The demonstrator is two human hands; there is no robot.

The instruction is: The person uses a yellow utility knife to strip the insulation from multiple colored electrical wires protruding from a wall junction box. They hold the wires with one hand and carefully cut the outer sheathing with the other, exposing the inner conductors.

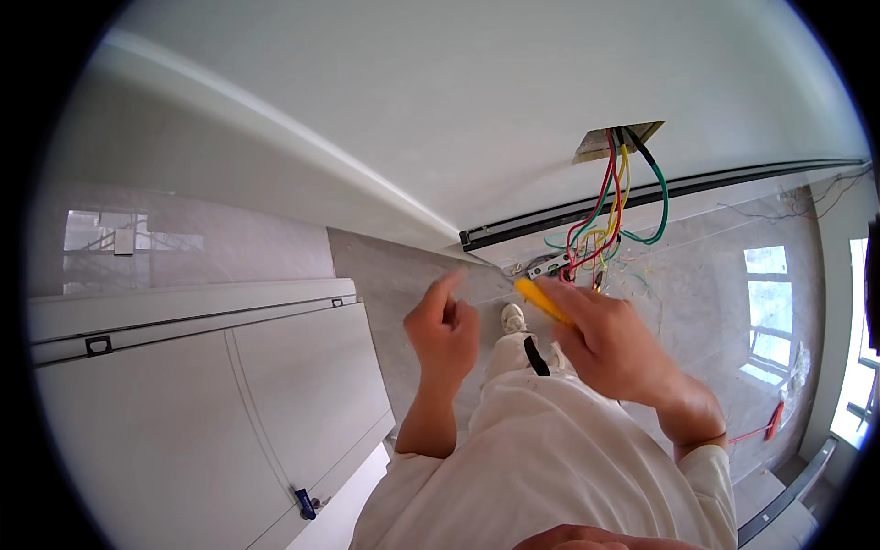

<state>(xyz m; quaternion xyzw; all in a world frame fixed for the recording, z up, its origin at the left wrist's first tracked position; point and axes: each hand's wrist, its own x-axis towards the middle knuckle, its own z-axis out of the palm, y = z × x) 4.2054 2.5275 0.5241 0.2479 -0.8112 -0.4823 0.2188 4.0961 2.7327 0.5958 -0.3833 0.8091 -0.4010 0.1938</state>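
My right hand grips a yellow-handled tool, its handle pointing up and left. Just beyond it hang red, yellow and green wires that come out of a square opening in the white wall and end in a tangle near the floor. My left hand is raised beside it with the fingers curled and the thumb up; it holds nothing that I can see. The two hands are a short gap apart. Below them are my light trousers and one white shoe.
A white cabinet with flat doors fills the left side, a small blue item at its lower edge. A dark track runs along the wall base. The glossy grey tiled floor reflects windows. A red-handled tool lies at right.
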